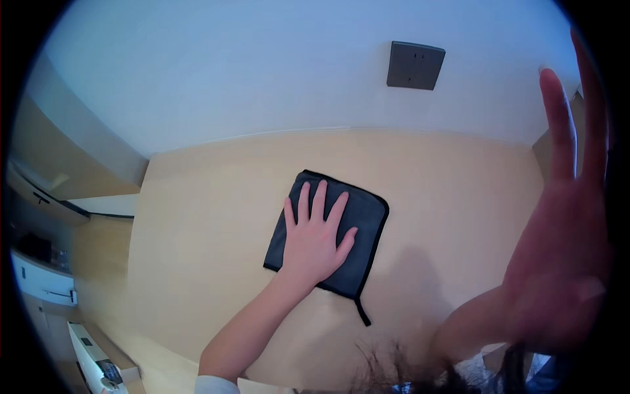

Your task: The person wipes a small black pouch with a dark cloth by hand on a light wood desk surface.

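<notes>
A dark grey cloth (366,223) with black edging lies folded on the light wood tabletop (197,243). From its near corner a short black hanging loop (363,312) sticks out. My left hand (314,240) rests flat on the cloth, palm down, fingers spread. Close to the camera at the right, my right hand (558,243) is raised with its fingers stretched upward, holding nothing that shows. Its far side runs into the dark rim of the picture, so part of it is hidden.
A pale wall (262,72) rises behind the table and carries a dark grey power socket (416,65). Left of the table, down on the floor, stands a white box-like object (95,358). A white cabinet (46,282) is farther off. Dark hair strands hang at the lower edge.
</notes>
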